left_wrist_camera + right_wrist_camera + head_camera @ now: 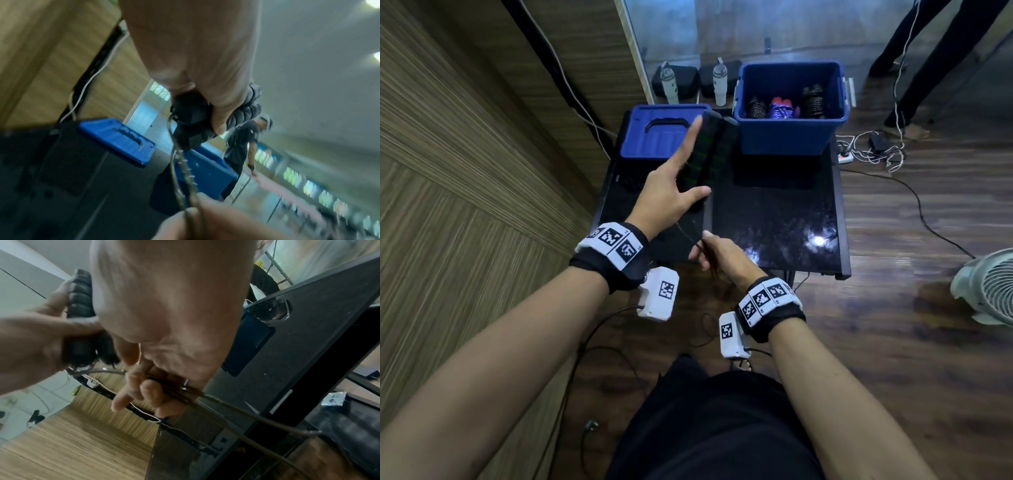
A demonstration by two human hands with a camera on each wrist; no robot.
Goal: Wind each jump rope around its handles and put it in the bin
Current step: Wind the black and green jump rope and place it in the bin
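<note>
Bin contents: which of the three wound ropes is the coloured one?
The middle bundle in the bin: purple with red, between two black ones.

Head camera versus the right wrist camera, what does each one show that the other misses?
Only the head view shows the open blue plastic bin with wound ropes inside, and the blue lid beside it. Only the right wrist view shows the thin dark rope trailing down past the table edge. Both show the left hand gripping the paired black ridged handles and the right hand pinching the rope.

No text, label or number can be read anywhere.
</note>
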